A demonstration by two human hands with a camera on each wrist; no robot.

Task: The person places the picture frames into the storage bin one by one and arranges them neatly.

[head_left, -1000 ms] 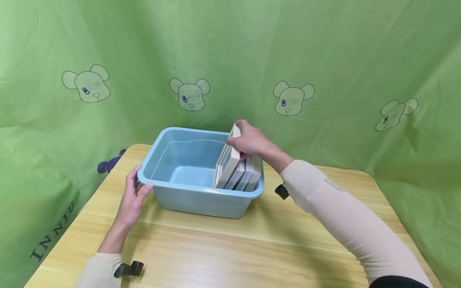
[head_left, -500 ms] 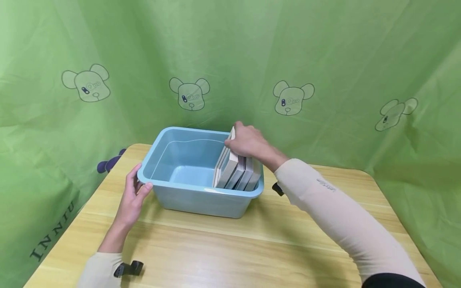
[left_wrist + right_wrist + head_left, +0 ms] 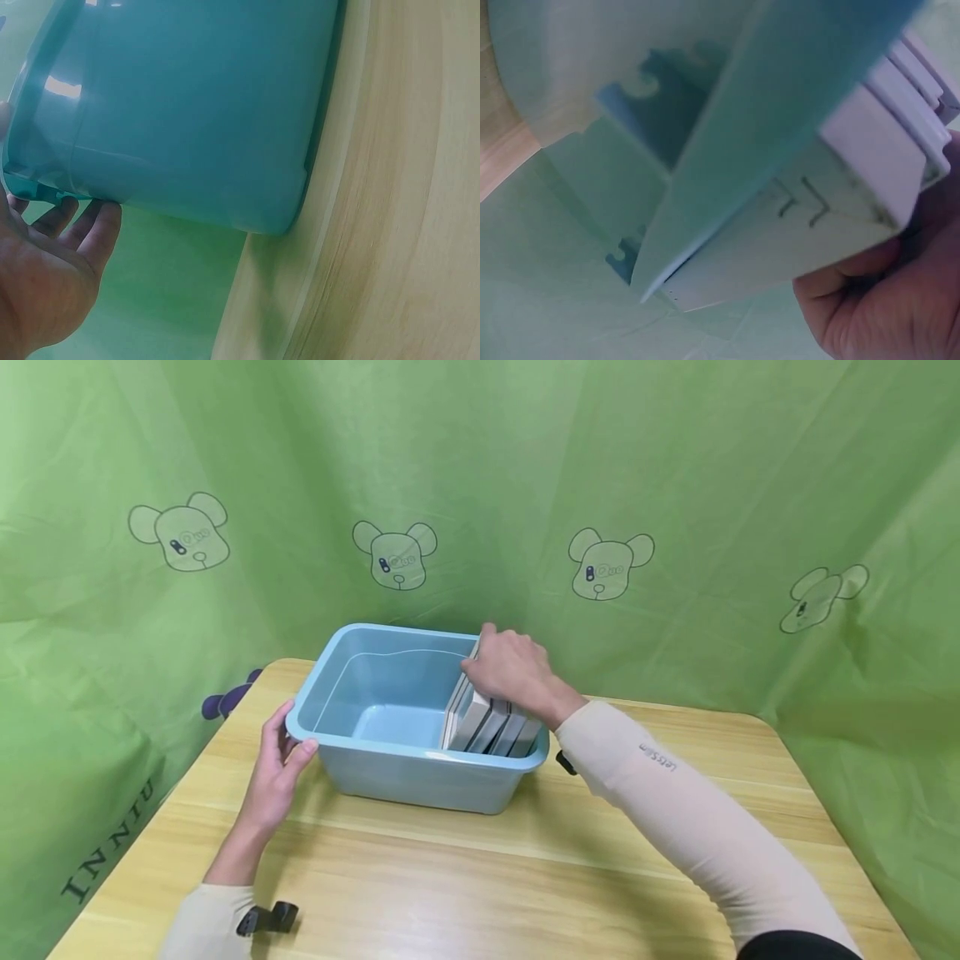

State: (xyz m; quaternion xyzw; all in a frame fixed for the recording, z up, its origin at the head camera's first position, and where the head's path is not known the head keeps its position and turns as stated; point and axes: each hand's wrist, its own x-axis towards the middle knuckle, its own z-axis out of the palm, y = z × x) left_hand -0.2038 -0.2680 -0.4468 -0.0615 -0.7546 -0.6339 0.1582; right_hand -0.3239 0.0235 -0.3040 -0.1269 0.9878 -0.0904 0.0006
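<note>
A light blue plastic tub (image 3: 412, 779) stands on the wooden table. My left hand (image 3: 272, 781) holds its left front corner, thumb on the rim and fingers tucked below; the left wrist view shows these fingers (image 3: 101, 229) under the lip. Inside the tub's right end, several books (image 3: 471, 720) stand on edge side by side, leaning right. Over their top edges my right hand (image 3: 519, 675) grips a book, thumb on the left and fingers at the far side. Close up in the right wrist view, fingers curl at a pale book (image 3: 795, 214) with dark marks, behind the tub's rim (image 3: 757, 135).
The tub's left part shows its bare floor (image 3: 397, 724). Wooden table (image 3: 480, 881) extends in front and to the right. A green curtain (image 3: 495, 468) with bear-head prints hangs close behind the table and along both sides.
My right hand has moved down and slightly left, lowering the book it grips until its top sits level with the others. My left hand has stayed on the tub's corner.
</note>
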